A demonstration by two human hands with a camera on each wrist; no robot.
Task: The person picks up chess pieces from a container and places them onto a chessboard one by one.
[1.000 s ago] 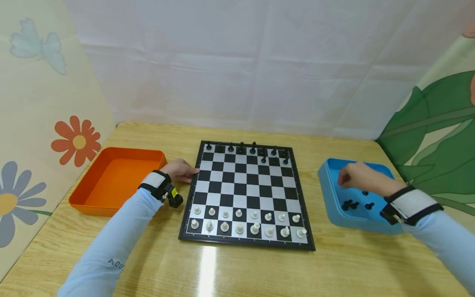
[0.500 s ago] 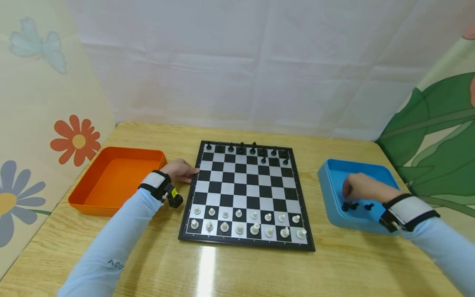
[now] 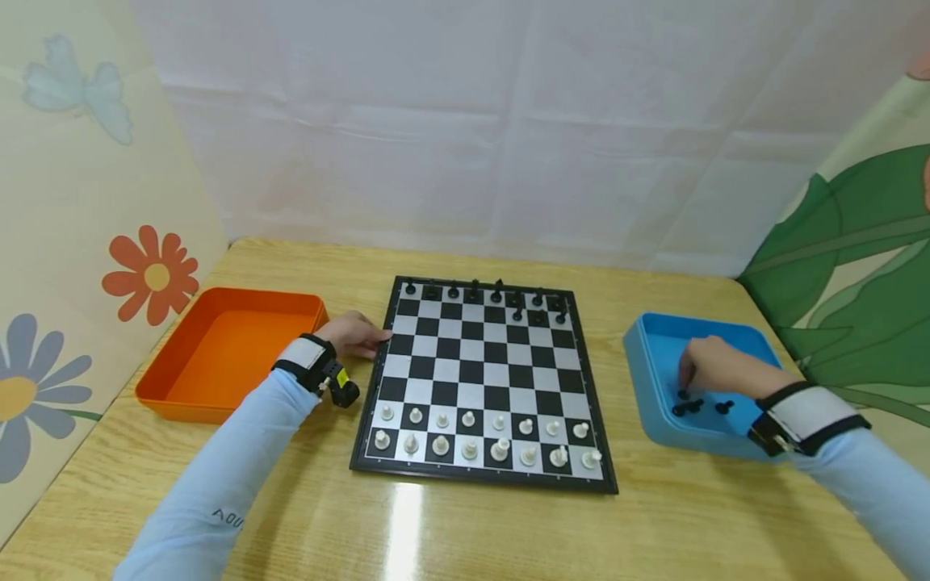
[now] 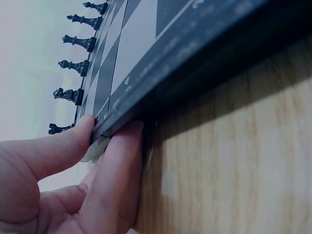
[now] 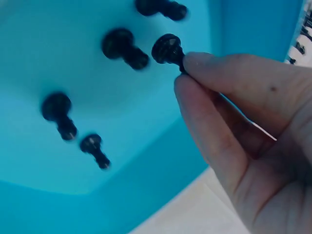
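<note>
Picking a pawn from the blue tray

My right hand (image 5: 234, 126) pinches a black pawn (image 5: 167, 48) inside the blue tray (image 3: 643, 379); my left hand (image 3: 352, 332) fingers (image 4: 117, 175) lie straight, pressing the chessboard (image 3: 479, 379) edge.

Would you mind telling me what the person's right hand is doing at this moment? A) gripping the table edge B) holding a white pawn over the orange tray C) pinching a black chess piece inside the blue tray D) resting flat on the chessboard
C: in the right wrist view the right hand pinches a black chess piece between its fingertips inside the blue tray, with other black pieces lying loose there.
</note>
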